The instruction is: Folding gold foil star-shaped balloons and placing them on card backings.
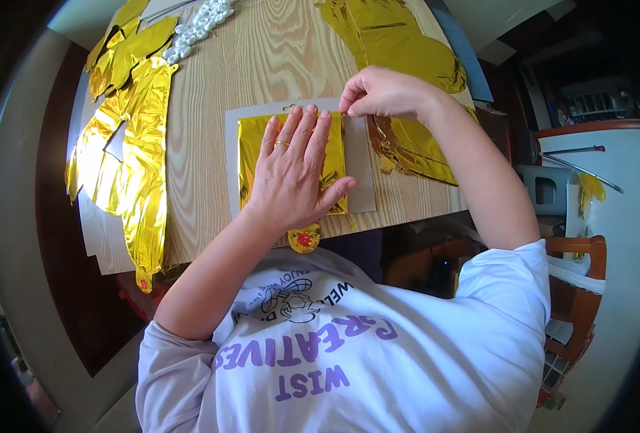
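A flat gold foil balloon (245,155), folded into a near square, lies on a pale grey card (361,169) at the table's near edge. My left hand (291,162), with a ring on one finger, rests palm down across the foil, fingers stretched and thumb out. At the foil's far right corner, my right hand (385,94) has its thumb and forefinger pinched together. Whatever is between those fingertips is too small to make out. A rounded gold tab (305,238) with a red mark sticks out below the foil, over the table edge.
Several unfolded gold foil balloons (143,166) lie along the left of the wooden table (276,50), beside a white bumpy strand (197,29). More gold foil (399,43) spreads at the far right. A wooden chair (576,310) and a grey stool (543,189) stand to the right.
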Motion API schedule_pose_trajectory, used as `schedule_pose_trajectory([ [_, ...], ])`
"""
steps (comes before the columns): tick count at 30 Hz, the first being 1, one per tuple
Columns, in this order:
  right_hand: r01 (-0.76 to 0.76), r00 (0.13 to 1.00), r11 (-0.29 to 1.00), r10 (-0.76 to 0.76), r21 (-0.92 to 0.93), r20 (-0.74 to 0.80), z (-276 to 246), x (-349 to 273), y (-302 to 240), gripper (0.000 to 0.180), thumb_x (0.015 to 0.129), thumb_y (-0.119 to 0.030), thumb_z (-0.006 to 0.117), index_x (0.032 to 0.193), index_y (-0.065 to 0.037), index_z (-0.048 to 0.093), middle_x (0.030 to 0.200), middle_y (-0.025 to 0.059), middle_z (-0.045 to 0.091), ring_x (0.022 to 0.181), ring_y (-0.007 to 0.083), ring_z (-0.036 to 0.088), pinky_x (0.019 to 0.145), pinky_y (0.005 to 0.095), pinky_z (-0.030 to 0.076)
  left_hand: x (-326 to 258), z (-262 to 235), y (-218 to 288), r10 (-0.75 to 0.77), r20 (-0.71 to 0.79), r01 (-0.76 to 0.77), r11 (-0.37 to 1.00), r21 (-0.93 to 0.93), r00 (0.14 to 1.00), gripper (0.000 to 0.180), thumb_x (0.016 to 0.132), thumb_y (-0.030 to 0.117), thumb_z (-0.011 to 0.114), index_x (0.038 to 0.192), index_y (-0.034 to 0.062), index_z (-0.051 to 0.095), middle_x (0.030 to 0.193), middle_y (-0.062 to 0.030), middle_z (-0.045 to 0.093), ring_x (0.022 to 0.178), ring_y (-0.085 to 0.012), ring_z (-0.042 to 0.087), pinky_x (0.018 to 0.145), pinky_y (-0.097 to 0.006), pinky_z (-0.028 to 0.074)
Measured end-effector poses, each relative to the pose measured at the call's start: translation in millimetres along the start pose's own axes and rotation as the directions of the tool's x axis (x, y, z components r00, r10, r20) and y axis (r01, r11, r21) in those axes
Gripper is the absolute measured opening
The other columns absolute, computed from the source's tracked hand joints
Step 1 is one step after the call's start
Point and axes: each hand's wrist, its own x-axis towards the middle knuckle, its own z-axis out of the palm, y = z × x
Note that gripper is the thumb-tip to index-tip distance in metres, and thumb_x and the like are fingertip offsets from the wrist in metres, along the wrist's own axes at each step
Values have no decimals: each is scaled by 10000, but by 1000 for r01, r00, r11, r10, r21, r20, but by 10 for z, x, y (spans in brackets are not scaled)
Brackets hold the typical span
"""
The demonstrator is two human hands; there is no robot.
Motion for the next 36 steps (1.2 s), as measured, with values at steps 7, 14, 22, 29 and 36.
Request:
schedule_pose_trajectory([
  [7, -111, 992, 991, 106, 75, 68, -30, 76, -78, 135, 838, -103, 733, 905, 12, 712, 797, 37, 675, 703, 111, 607, 626, 268, 486, -9, 3, -5, 6, 1, -6, 1000, 9, 1000, 894, 930, 634, 505, 1537, 5, 318, 1543, -235, 387, 1468, -382, 321, 1205, -547, 173],
  [14, -73, 997, 997, 74, -19, 31, -14, 88, -144, 158, 850, -140, 761, 892, 4, 712, 752, 38, 666, 677, 113, 615, 592, 277, 484, -8, 4, -4, 11, -7, -11, 1000, 0, 1000, 892, 935, 640, 492, 1536, 3, 319, 1545, -233, 385, 1470, -381, 319, 1206, -547, 172],
  [22, -190, 979, 971, 175, 147, 106, -35, 101, -151, 116, 901, -122, 701, 903, -8, 682, 754, 33, 659, 543, 60, 505, 493, 238, 415, 0, 13, -6, 37, -40, -37, 999, 15, 998, 901, 911, 634, 524, 1502, -28, 367, 1502, -259, 427, 1427, -400, 378, 1187, -563, 202],
  [29, -234, 972, 929, 215, 287, 95, 7, 52, -216, 68, 933, -102, 647, 952, -37, 658, 784, 38, 662, 474, 23, 439, 451, 178, 357, 0, 4, 0, 43, -59, -42, 999, 29, 997, 884, 913, 646, 509, 1480, -23, 400, 1494, -246, 440, 1410, -402, 395, 1178, -564, 218],
  [36, -185, 979, 920, 203, 346, -16, 89, 36, -158, 95, 906, -91, 656, 981, -36, 673, 820, 53, 702, 468, 33, 497, 436, 194, 368, 10, 17, -4, 44, -60, -41, 998, 38, 997, 868, 920, 649, 497, 1467, -19, 414, 1486, -248, 447, 1398, -410, 407, 1168, -574, 232],
])
